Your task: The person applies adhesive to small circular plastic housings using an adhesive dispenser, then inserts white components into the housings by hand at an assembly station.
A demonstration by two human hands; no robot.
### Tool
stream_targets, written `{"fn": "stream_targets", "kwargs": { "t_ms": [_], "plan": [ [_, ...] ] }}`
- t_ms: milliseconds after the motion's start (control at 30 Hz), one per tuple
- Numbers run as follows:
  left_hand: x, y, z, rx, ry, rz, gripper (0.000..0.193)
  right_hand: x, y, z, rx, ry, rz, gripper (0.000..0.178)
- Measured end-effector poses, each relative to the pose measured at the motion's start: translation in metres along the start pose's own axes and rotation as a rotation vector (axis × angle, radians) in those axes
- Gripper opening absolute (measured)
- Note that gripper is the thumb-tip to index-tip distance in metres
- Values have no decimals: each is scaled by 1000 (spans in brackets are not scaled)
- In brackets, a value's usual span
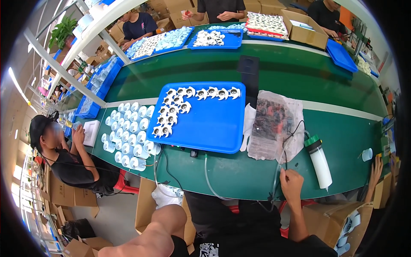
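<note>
My right hand (291,183) is at the table's front edge, fingers curled closed, beside a clear thin hose (276,180). Whether anything is inside its grip is hidden. To its right lies a white dispensing cartridge (320,167) with a green cap and narrow tip. My left arm (165,222) reaches toward a white plastic bag (165,195) in a carton below the table; the hand itself does not show. A blue tray (209,124) in front of me holds several white finned, impeller-like parts (174,99) along its far and left sides.
Rows of pale blue cups (128,132) stand left of the tray. A plastic-covered sheet (272,124) lies right of it. A single cup (367,154) is near the right end, by another person's hand (376,173). Cartons with parts flank me; co-workers sit left and across.
</note>
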State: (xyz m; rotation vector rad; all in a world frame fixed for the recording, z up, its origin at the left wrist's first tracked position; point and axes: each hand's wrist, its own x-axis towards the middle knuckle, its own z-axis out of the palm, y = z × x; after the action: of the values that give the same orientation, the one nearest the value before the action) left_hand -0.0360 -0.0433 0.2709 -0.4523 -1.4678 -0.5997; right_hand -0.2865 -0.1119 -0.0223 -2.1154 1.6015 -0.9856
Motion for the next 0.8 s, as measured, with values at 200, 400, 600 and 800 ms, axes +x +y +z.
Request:
{"fn": "stream_targets", "kwargs": {
  "t_ms": [200,400,600,800],
  "plan": [
    [-7,6,-4,22,-6,-48,41,0,0,1,-6,-4,3,32],
    [-6,4,-8,23,-11,-18,43,2,0,2,-14,-7,5,31],
    [-58,23,-13,175,202,-382,51,-4,-5,3,-16,3,-5,32],
    [-240,0,-22,1219,653,-1084,51,-6,6,-2,-46,14,13,29]
  ]
}}
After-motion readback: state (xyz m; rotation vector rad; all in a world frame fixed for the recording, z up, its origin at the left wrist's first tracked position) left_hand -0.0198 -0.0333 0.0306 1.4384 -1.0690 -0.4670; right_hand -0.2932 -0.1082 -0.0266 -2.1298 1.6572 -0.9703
